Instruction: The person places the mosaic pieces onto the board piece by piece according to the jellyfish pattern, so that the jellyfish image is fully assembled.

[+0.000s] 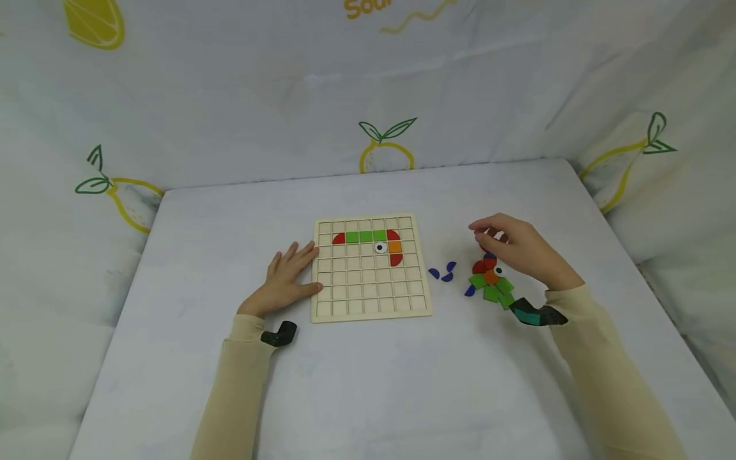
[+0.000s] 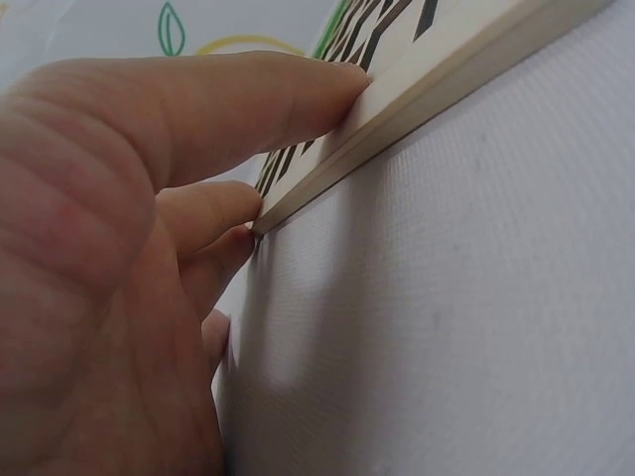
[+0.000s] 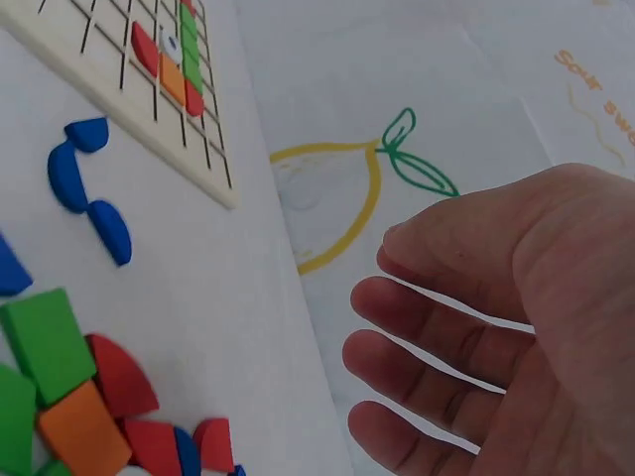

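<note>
My left hand (image 1: 282, 279) rests at the left edge of a square wooden grid board (image 1: 347, 306), fingers spread. Its thumb (image 2: 298, 94) lies on the board's rim in the left wrist view. On the board sit red quarter-round pieces (image 1: 396, 259), a row of green squares (image 1: 366, 237), an orange square (image 1: 394, 246) and a white eye piece (image 1: 381, 248). My right hand (image 1: 520, 249) hovers above the far side of a loose pile, fingers loosely bent. Nothing shows between its fingers in the right wrist view. The hand partly hides red pieces below it.
The pile holds green squares (image 1: 491, 293), an orange square (image 1: 491, 277), red pieces (image 1: 479, 267), another eye piece (image 1: 499, 271) and a blue piece (image 1: 469, 291). Several blue half-round pieces (image 1: 434, 273) lie between board and pile. A white cloth (image 1: 368, 377) covers the table.
</note>
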Demonstrator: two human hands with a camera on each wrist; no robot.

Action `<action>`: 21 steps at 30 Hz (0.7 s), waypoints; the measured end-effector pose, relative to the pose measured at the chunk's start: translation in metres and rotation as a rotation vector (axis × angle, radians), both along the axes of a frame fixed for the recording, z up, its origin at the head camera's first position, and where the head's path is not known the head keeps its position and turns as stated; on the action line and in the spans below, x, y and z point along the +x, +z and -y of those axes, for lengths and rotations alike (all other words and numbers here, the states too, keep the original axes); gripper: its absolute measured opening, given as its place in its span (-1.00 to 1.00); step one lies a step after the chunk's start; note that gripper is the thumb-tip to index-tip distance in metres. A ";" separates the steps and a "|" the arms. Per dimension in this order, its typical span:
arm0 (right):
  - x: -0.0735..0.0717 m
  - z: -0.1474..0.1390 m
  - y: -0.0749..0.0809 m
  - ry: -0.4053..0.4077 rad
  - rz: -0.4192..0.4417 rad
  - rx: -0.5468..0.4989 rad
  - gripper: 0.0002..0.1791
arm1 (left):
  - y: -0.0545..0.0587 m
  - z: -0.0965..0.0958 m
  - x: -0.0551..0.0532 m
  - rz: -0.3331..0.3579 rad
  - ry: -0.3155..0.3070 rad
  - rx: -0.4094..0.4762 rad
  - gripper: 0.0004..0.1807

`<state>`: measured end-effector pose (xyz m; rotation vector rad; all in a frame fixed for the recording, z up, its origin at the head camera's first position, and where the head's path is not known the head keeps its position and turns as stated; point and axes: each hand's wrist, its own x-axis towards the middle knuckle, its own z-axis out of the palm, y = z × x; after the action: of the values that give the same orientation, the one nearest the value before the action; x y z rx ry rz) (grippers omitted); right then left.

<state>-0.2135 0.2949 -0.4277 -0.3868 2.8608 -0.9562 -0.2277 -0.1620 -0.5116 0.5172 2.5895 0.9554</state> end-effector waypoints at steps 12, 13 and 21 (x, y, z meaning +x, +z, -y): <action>0.019 -0.034 -0.026 -0.037 0.128 0.112 -0.67 | -0.003 0.000 0.000 -0.018 -0.006 0.013 -0.09; 0.019 -0.035 -0.029 -0.037 0.145 0.118 -0.67 | -0.004 0.000 0.000 -0.018 -0.006 0.007 -0.09; 0.023 -0.039 -0.044 -0.038 0.186 0.140 -0.66 | -0.003 0.000 0.000 -0.014 0.000 -0.011 -0.09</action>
<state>-0.1904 0.3338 -0.4717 -0.2193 2.7524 -0.7480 -0.2282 -0.1616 -0.5147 0.5225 2.6061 0.9407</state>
